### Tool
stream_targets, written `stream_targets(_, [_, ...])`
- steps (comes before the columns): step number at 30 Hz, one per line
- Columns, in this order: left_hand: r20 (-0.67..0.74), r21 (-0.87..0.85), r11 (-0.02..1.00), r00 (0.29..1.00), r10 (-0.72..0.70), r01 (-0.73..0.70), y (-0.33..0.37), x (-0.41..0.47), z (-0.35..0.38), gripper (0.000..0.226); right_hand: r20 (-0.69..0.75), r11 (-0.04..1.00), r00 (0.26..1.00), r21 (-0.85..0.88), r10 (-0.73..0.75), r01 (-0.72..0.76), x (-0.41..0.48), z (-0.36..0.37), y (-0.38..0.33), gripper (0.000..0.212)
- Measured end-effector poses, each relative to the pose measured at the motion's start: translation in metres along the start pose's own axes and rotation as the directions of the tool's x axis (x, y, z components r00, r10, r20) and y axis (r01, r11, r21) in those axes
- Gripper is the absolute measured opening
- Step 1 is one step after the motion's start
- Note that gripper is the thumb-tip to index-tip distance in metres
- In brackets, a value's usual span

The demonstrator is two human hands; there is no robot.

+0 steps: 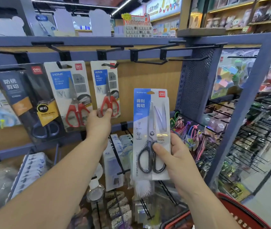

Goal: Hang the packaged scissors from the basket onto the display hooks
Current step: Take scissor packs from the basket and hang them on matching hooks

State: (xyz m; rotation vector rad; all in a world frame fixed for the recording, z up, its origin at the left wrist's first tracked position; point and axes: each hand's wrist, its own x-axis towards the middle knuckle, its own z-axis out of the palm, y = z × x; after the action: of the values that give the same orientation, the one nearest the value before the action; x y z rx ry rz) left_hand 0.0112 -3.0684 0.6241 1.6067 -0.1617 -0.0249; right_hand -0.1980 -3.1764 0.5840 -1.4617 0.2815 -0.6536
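Three packs [68, 90] hung; left hand [99, 119] pinches the rightmost red pack [105, 83] by its foot, right hand [172, 156] grips an unhung blue pack [150, 113] below bare hooks [149, 62]; basket [240, 210] contents hidden.

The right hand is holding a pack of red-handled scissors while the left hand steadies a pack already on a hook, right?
Not quite: the head view shows the right hand holding a black-handled scissors pack, not red-handled. The left hand does pinch the bottom of a hanging pack on its hook.
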Motion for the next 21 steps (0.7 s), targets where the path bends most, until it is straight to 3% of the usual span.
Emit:
stream_targets(3, [-0.049,-0.110,0.993,0.997,-0.054,0.048,-0.002,-0.041,-0.010,0.055,0.019,0.999,1.000,0.034,0.016,-0.017,-0.003,0.002,0.000,0.034])
stream_targets(4, [-0.028,-0.159,0.984,0.996,-0.086,0.080,-0.002,-0.058,-0.015,0.054,0.033,0.999,0.999,0.048,0.016,-0.018,-0.005,0.002,0.001,0.032])
stream_targets(6, [0.175,-0.241,0.957,0.977,-0.123,0.164,-0.003,-0.096,-0.023,0.041,0.066,0.996,0.998,0.085,0.018,-0.023,-0.008,0.007,0.002,0.032])
stream_targets(8, [0.468,-0.319,0.879,0.866,-0.178,0.353,-0.002,-0.131,-0.029,0.050,0.083,0.995,0.996,0.100,0.019,-0.028,-0.011,0.016,0.006,0.031])
stream_targets(11, [0.597,-0.384,0.741,0.761,-0.256,0.551,-0.011,-0.155,-0.035,0.046,-0.002,1.000,1.000,-0.026,-0.005,0.005,-0.019,0.040,0.013,0.028])
stream_targets(15, [0.678,-0.479,0.567,0.693,-0.246,0.670,-0.022,-0.156,-0.055,0.061,-0.163,0.980,0.987,-0.199,-0.011,-0.022,-0.034,0.072,0.021,0.076])
stream_targets(16, [0.702,-0.482,0.551,0.677,-0.221,0.681,-0.025,-0.155,-0.061,0.061,-0.168,0.957,0.985,-0.289,-0.027,-0.023,-0.038,0.078,0.023,0.078])
stream_targets(18, [0.745,-0.446,0.545,0.632,-0.212,0.709,-0.032,-0.152,-0.072,0.056,-0.171,0.939,0.985,-0.343,-0.036,-0.025,-0.043,0.083,0.023,0.066])
stream_targets(21, [0.776,-0.372,0.566,0.581,-0.246,0.736,-0.045,-0.143,-0.084,0.055,-0.072,0.985,0.997,-0.168,0.035,-0.047,-0.049,0.090,0.017,0.046])
